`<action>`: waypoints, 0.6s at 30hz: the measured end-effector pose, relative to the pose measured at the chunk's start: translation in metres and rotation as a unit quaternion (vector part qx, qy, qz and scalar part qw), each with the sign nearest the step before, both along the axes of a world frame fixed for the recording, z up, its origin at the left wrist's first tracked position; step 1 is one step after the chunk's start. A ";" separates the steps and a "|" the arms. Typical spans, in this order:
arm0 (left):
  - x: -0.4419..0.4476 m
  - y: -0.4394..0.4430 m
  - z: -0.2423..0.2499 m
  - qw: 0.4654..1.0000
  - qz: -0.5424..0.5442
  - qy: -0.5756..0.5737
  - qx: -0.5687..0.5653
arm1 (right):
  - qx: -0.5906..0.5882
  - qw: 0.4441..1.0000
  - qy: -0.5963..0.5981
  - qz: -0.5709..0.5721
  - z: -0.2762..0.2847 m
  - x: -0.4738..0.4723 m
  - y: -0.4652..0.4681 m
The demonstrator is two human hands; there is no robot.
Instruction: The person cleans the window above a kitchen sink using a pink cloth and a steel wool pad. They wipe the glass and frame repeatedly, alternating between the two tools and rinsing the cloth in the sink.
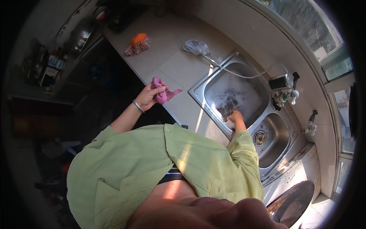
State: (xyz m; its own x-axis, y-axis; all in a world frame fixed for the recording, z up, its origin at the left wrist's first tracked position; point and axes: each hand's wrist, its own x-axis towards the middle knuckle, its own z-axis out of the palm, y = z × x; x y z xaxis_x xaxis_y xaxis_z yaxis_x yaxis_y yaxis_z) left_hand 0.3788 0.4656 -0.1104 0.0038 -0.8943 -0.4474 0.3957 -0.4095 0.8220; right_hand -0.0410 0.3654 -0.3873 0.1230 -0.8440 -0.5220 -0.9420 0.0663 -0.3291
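Note:
A bunched pink cloth [161, 91] is in the grip of my left hand [149, 96], raised beside the counter edge; a bracelet circles that wrist. My right hand [236, 116] reaches down into the larger steel sink basin [206, 100], its fingers at the cloudy, sudsy water [243, 88]. Dark specks float on the water near the fingertips. Whether the right fingers hold anything under the surface cannot be told. A pale hose [240, 75] crosses above this basin from a clear plastic bag [196, 47] on the tiled counter.
An orange-backed cleaning mitt [139, 39] with shaggy pink fibres lies on the counter. The smaller basin [274, 143] has a drain. Taps [281, 98] and another tap [310, 128] come out of the wall. A large round pan or lid [297, 200] stands at lower right.

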 end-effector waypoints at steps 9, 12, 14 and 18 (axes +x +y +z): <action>0.006 -0.011 -0.021 0.993 -0.110 0.032 -0.008 | 0.065 0.998 -0.017 0.019 0.066 0.008 0.023; 0.010 -0.017 -0.034 0.990 -0.138 0.037 -0.005 | -0.100 0.992 -0.047 -0.053 0.104 0.001 0.016; 0.008 -0.022 -0.041 0.987 -0.158 0.036 -0.007 | -0.210 0.958 -0.139 -0.141 0.125 -0.009 0.014; -0.007 -0.033 -0.053 0.981 -0.193 0.022 0.024 | -0.103 0.989 0.092 -0.057 0.144 -0.013 0.032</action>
